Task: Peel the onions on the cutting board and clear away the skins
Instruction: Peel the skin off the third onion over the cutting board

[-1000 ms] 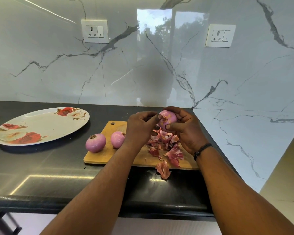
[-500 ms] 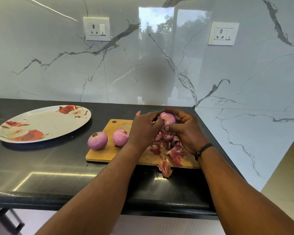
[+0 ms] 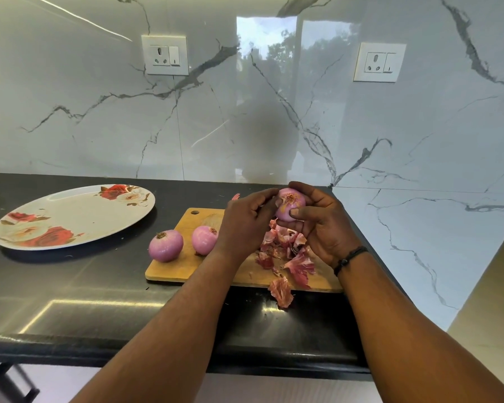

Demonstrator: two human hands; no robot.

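I see my right hand [image 3: 320,228] wrapped around an onion [image 3: 290,203], thumb pressed across its front, held in the air above the far right part of the cutting board [image 3: 184,266]. My left hand [image 3: 245,225] is curled with its fingertips at the onion's left side; I cannot tell whether they pinch a strip of skin or only touch it, since the fingers hide that spot.

Under both hands, on the right half of the board, lies a heap of skins [image 3: 285,251]. One loose skin [image 3: 280,292] hangs over the board's near edge onto the counter [image 3: 70,301], and a small scrap [image 3: 235,196] lies on the counter just beyond the board's far edge.

Two more onions sit at the board's left end: one [image 3: 166,245] at the left edge, another [image 3: 204,239] just right of it, partly covered by my left wrist. Left of the board, well apart from it, is a flowered plate [image 3: 70,216]. A black band [image 3: 350,257] circles my right wrist.
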